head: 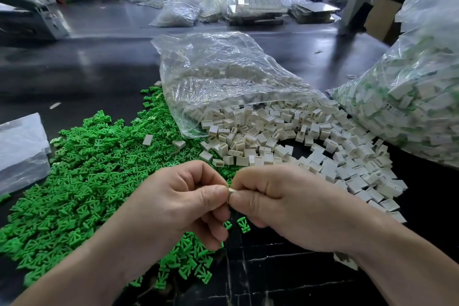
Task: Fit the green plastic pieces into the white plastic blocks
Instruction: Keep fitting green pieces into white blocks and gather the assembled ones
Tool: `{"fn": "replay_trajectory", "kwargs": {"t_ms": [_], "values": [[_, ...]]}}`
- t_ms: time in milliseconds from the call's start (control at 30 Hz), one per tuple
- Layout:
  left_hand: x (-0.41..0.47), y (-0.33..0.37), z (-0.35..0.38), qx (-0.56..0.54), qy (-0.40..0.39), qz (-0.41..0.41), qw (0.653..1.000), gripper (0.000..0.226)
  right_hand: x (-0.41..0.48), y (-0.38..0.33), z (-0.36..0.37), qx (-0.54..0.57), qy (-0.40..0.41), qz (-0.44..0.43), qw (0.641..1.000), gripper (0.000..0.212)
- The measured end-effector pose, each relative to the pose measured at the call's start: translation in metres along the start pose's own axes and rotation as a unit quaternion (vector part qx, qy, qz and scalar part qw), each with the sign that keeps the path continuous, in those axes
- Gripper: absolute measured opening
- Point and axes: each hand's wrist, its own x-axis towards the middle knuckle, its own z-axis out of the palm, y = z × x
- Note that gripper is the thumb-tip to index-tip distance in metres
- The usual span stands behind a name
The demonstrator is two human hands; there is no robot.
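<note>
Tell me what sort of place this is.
Probably a factory assembly bench: a heap of green pieces, white blocks spilling from a clear bag, and a big bag of white-and-green parts. The left hand and right hand pinch one white block.

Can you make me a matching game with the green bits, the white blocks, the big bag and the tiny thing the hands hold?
1. heap of green plastic pieces
2. loose white plastic blocks
3. big clear plastic bag of white-and-green parts
4. small white piece

A. pinched between left hand and right hand
B. at the far right
C. spilling from the crumpled clear bag
D. on the left of the dark table

Pairs: 1-D, 2-C, 3-B, 4-A
</note>
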Motion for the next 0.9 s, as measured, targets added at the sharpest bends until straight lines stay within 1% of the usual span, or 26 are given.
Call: {"fn": "replay_trajectory", "kwargs": {"t_ms": [67, 167, 200, 267, 300, 333, 400, 467, 500, 567, 633, 733, 900], "values": [[0.001, -0.001, 0.001, -0.022, 0.010, 0.011, 1.000, 0.012, 0.001, 0.001, 0.002, 0.041, 0.011, -0.004, 0.999, 0.026], [0.002, -0.001, 0.002, -0.040, 0.043, 0.054, 0.997, 0.022, 0.002, 0.003, 0.007, 0.168, 0.034, 0.004, 0.985, 0.027], [0.002, -0.001, 0.003, -0.025, 0.055, 0.070, 0.996, 0.024, 0.002, 0.003, 0.009, 0.216, 0.038, 0.009, 0.976, 0.027], [-0.001, -0.001, 0.005, 0.029, 0.083, 0.101, 0.991, 0.019, 0.003, 0.001, 0.012, 0.283, 0.042, 0.016, 0.958, 0.026], [-0.003, 0.000, 0.006, 0.056, 0.100, 0.114, 0.987, 0.017, 0.003, 0.000, 0.012, 0.299, 0.042, 0.018, 0.953, 0.026], [-0.004, 0.001, 0.007, 0.077, 0.115, 0.124, 0.983, 0.020, 0.003, -0.001, 0.011, 0.302, 0.034, 0.019, 0.952, 0.025], [-0.007, 0.006, 0.012, 0.075, 0.125, 0.129, 0.981, 0.032, 0.001, -0.004, 0.013, 0.249, 0.002, 0.016, 0.968, 0.024], [-0.011, 0.014, 0.023, 0.007, 0.094, 0.106, 0.990, 0.056, 0.000, -0.011, 0.022, 0.171, -0.029, 0.003, 0.985, 0.025], [-0.013, 0.019, 0.030, -0.032, 0.077, 0.088, 0.993, 0.064, 0.000, -0.015, 0.028, 0.156, -0.041, -0.001, 0.987, 0.027], [-0.018, 0.026, 0.042, -0.098, 0.082, 0.060, 0.990, 0.064, 0.001, -0.021, 0.039, 0.155, -0.038, 0.004, 0.987, 0.031], [-0.020, 0.027, 0.046, -0.138, 0.103, 0.059, 0.983, 0.062, 0.002, -0.023, 0.044, 0.159, -0.013, 0.006, 0.987, 0.028], [-0.018, 0.032, 0.047, -0.122, 0.114, 0.084, 0.982, 0.054, 0.002, -0.023, 0.044, 0.147, 0.012, 0.003, 0.989, 0.014], [-0.019, 0.027, 0.046, -0.103, 0.110, 0.111, 0.982, 0.050, -0.001, -0.026, 0.046, 0.098, 0.029, -0.018, 0.995, 0.011]]}}
